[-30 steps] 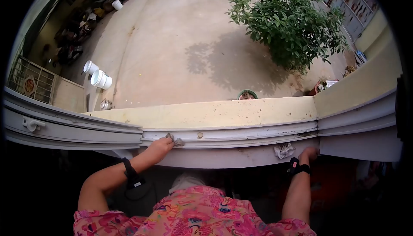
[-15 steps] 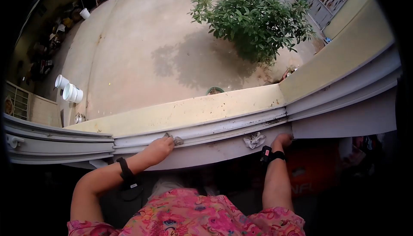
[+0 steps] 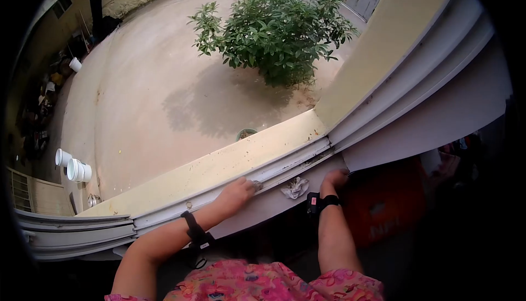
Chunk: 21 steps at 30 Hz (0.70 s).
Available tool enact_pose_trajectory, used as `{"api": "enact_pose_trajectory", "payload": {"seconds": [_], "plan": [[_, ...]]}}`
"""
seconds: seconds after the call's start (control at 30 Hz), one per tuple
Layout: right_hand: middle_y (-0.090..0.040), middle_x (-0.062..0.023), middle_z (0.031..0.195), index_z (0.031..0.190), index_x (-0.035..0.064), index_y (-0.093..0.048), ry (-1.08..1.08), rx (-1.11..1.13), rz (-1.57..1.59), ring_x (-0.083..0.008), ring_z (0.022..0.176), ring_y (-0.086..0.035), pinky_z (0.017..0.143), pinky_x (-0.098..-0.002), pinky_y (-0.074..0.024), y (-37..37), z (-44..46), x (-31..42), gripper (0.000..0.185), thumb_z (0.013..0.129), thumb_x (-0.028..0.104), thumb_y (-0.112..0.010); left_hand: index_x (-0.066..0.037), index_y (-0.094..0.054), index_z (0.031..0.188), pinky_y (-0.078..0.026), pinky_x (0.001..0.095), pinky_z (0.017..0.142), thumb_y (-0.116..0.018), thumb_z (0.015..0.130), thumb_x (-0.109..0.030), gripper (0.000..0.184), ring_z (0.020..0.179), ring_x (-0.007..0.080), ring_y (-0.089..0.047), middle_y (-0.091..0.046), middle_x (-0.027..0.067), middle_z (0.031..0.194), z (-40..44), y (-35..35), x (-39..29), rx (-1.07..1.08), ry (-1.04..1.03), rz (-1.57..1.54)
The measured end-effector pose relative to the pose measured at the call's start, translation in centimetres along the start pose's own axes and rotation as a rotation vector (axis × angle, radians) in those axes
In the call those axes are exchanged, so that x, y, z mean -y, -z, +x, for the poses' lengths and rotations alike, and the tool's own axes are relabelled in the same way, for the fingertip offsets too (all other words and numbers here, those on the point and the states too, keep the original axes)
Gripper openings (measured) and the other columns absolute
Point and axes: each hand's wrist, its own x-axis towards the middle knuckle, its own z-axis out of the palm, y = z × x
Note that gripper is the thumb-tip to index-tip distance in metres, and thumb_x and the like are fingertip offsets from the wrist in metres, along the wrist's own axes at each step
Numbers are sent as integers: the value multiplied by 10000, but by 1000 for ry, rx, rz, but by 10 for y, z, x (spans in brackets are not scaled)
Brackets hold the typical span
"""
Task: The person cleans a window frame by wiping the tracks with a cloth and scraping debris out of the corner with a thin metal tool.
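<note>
My left hand (image 3: 236,196) is closed, pressing a small greyish crumpled rag (image 3: 257,186) into the white window track (image 3: 219,191). On the inner sill (image 3: 263,205), between my two hands, lies a crumpled whitish rag (image 3: 296,188) with dark stains. My right hand (image 3: 334,179) rests at the sill's right end, close to the corner with the side frame. Its fingers are turned away and mostly hidden, so I cannot tell how they are bent. Dark dirt shows in the track near its right end.
White side frames (image 3: 416,81) flank the opening. Beyond the yellowish outer ledge (image 3: 219,161) is a concrete yard with a leafy bush (image 3: 274,32), a green pot (image 3: 246,134) and white buckets (image 3: 79,170). Below the sill at right stands a red-orange object (image 3: 389,208) with lettering.
My left hand has slid right along the track with the greyish rag, nearer the whitish rag. My view has turned and tilted. The right hand stays at the sill's right end.
</note>
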Motion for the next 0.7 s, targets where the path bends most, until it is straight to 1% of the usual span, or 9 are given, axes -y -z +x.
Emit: {"api": "enact_pose_trajectory", "payload": {"seconds": [0.03, 0.2, 0.27, 0.37, 0.4, 0.53, 0.6, 0.63, 0.7], "plan": [[-575, -298, 871, 879, -104, -574, -4, -48, -6, -417, 818, -571, 750, -447, -461, -3, -1, 0, 509, 863, 347, -337, -35, -526, 717, -430, 288, 681, -489, 660, -60, 72, 776, 227, -458, -470, 76, 787, 13, -5, -4, -12, -5, 13], [-573, -301, 864, 867, -91, -580, 17, -65, -55, -418, 822, -570, 751, -456, -454, -10, 6, -9, 503, 862, 349, -336, -40, -540, 710, -432, 280, 681, -492, 668, -75, 73, 805, 218, -456, -472, 76, 824, 82, -41, -10, -40, -74, 45], [-572, -303, 855, 848, -87, -586, 17, -100, -70, -422, 824, -568, 755, -462, -448, -9, 4, -6, 507, 864, 350, -329, -47, -546, 702, -430, 265, 685, -497, 666, -72, 67, 809, 213, -460, -475, 74, 819, 108, -53, -15, -97, -48, -21], [-577, -288, 874, 894, -82, -573, -6, -46, -69, -406, 825, -573, 738, -450, -464, 1, -5, 7, 497, 864, 350, -330, -46, -556, 741, -433, 280, 694, -500, 658, -69, 103, 818, 222, -462, -473, 71, 809, 142, -60, -22, -107, -71, -40], [-580, -285, 865, 889, -80, -573, -14, -37, -55, -408, 818, -574, 728, -451, -467, 0, -5, 5, 502, 866, 357, -326, -44, -563, 776, -437, 292, 695, -502, 653, -71, 140, 822, 231, -460, -470, 72, 811, 150, -62, -23, -95, -71, -62], [-587, -275, 834, 853, -67, -574, 0, -25, -59, -411, 797, -578, 702, -458, -472, 1, -4, 1, 514, 870, 379, -319, -51, -570, 782, -437, 300, 699, -518, 651, -67, 141, 834, 244, -468, -475, 80, 816, 162, -63, -24, -92, -71, -88], [-588, -273, 831, 844, -61, -571, -22, -33, -61, -409, 795, -580, 701, -458, -473, 0, -5, 0, 514, 869, 386, -320, -67, -588, 815, -447, 322, 673, -556, 675, -61, 144, 800, 254, -508, -498, 93, 813, 162, -56, -19, -75, -46, -235], [-589, -272, 828, 834, -54, -568, -26, -39, -64, -407, 793, -581, 700, -459, -473, -1, -4, 1, 513, 868, 394, -321, -67, -588, 815, -447, 322, 673, -556, 675, -61, 144, 800, 254, -508, -498, 93, 813, 164, -51, -17, -65, -63, -233], [-590, -270, 820, 836, -48, -566, -42, -42, -89, -406, 787, -583, 693, -455, -476, -2, -3, 0, 508, 867, 397, -322, -76, -601, 869, -456, 346, 646, -591, 703, -75, 166, 752, 262, -547, -524, 107, 810, 165, -41, -14, -113, 22, -333]]}}
